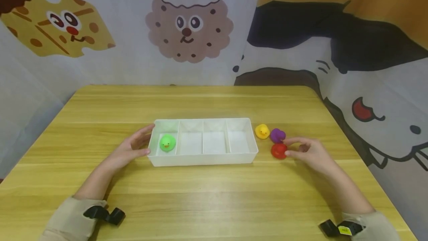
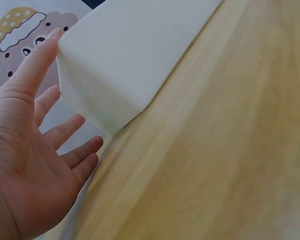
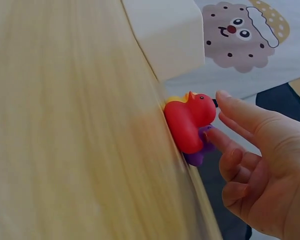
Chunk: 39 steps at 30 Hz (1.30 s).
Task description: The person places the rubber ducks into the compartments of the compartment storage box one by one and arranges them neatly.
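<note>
A white box with a row of compartments [image 1: 204,160] stands on the table, and a green toy duck [image 1: 167,143] sits in its leftmost compartment. My left hand [image 1: 128,151] is at the box's left end, thumb at the near corner and fingertips by the far one; in the left wrist view its fingers are spread and fairly straight. To the right of the box sit a yellow duck [image 1: 262,131], a purple duck [image 1: 277,135] and a red duck [image 1: 279,151]. My right hand [image 1: 311,153] reaches to the red duck, thumb and index finger parted beside it, the other fingers loosely bent.
The wooden table [image 1: 200,200] extends around the box on all sides. Behind it hangs a curtain [image 1: 120,73] printed with cartoon figures. Black wrist cameras sit on both sleeves [image 1: 71,215].
</note>
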Available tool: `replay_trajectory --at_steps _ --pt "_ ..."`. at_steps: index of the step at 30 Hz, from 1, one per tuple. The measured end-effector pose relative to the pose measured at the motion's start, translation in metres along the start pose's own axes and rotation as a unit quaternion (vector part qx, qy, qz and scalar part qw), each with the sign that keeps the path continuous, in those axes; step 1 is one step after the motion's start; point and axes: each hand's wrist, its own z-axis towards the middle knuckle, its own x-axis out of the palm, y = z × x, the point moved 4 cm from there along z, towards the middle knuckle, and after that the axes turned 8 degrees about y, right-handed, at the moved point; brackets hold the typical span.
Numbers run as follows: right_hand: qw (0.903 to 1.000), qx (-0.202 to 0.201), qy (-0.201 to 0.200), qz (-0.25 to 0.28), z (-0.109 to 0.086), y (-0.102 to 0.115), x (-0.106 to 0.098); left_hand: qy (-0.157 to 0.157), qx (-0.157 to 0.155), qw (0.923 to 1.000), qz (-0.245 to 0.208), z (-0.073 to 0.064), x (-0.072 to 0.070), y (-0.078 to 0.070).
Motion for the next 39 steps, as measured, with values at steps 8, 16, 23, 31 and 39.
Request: replay_trajectory --at_steps 8,16,23,31,39 --pt "0.9996 0.029 0.006 0.003 0.002 -0.004 0.006 0.001 0.001 1.0000 -0.008 0.000 0.000 0.000" --pt "0.9996 0.028 -0.003 -0.006 0.005 -0.006 0.010 0.002 0.001 1.0000 -0.006 0.000 0.000 0.000" --pt "0.9995 0.028 -0.011 -0.003 0.004 -0.007 0.012 0.000 0.002 1.0000 -0.006 0.000 0.000 0.000" --pt "0.9997 0.019 -0.017 0.002 0.005 -0.007 0.014 -0.002 0.000 1.0000 -0.002 0.000 0.001 0.001" --pt "0.9994 0.012 -0.027 0.015 0.002 0.000 0.012 -0.001 0.001 1.0000 -0.006 -0.001 0.001 0.000"
